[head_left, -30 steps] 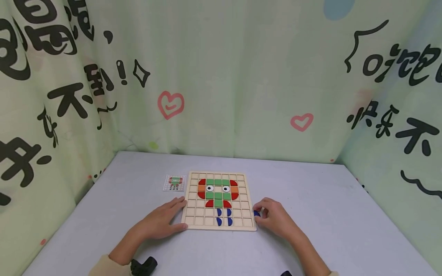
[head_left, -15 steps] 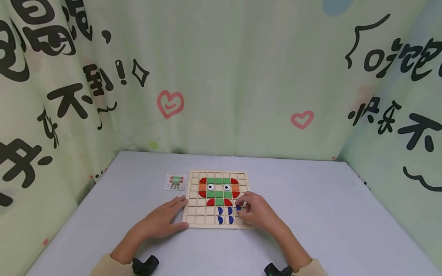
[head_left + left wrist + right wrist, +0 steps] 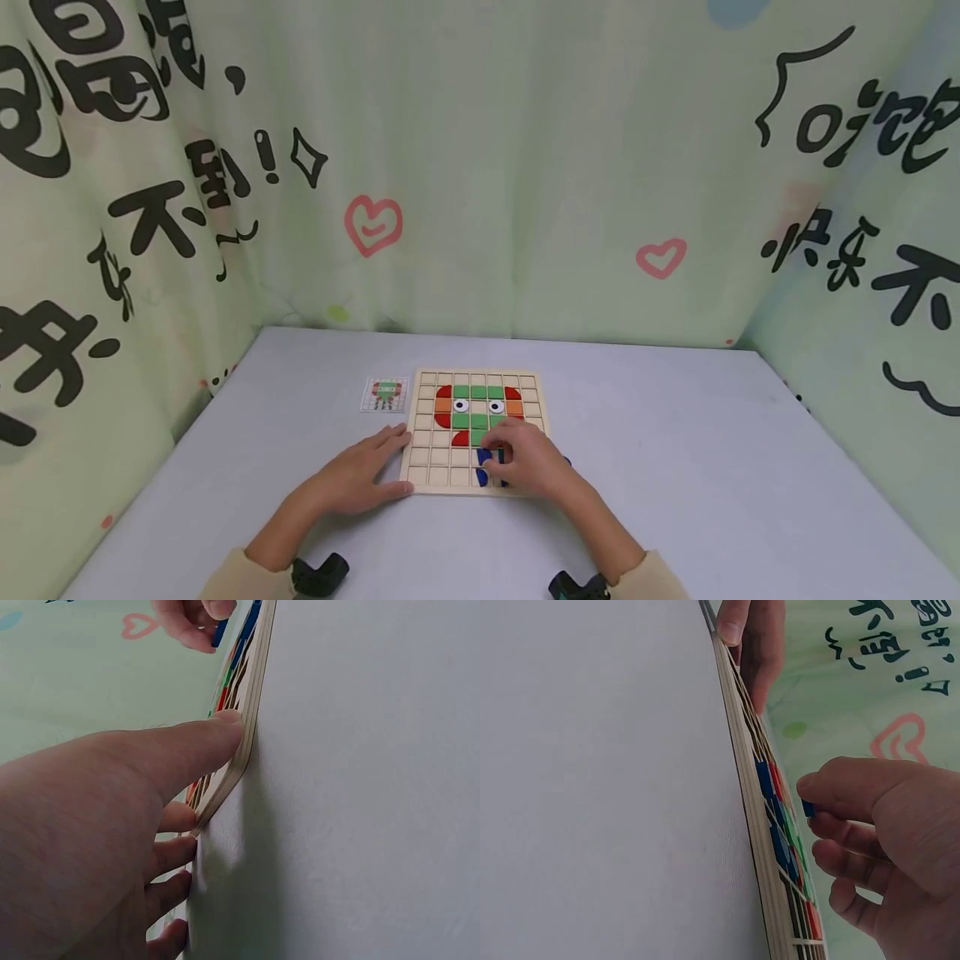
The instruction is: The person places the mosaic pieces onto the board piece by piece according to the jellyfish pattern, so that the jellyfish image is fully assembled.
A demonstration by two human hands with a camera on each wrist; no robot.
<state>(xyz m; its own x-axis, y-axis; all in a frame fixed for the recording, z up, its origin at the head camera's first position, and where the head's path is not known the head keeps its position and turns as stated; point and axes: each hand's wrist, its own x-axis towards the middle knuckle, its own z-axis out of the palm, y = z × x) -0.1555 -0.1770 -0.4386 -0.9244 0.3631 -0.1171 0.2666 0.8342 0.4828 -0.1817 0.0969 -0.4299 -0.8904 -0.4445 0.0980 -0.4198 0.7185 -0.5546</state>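
My right hand (image 3: 525, 457) is over the lower part of a wooden grid board (image 3: 429, 477), pinching a small blue piece (image 3: 808, 808) between thumb and index finger. The piece is held just above the board in the right wrist view. Red, orange and green pieces (image 3: 478, 421) and two eye tiles (image 3: 461, 406) form a figure's head and body on the grid. Blue half-round pieces (image 3: 482, 477) lie below it, partly hidden by the right hand. My left hand (image 3: 352, 475) rests at the board's near left corner, thumb (image 3: 217, 735) on the front edge, fingers along the left side.
A small picture card (image 3: 385, 395) with a similar figure lies left of the board on the white table (image 3: 300, 392). Another blue piece (image 3: 567, 461) shows beyond the board's right edge, mostly behind the right wrist. Printed curtains (image 3: 465, 167) stand behind the table and on both sides.
My right hand has moved left with the blue piece, from beside the board's right edge to over the blue pieces. The left hand stays at its corner. The view has shifted slightly.
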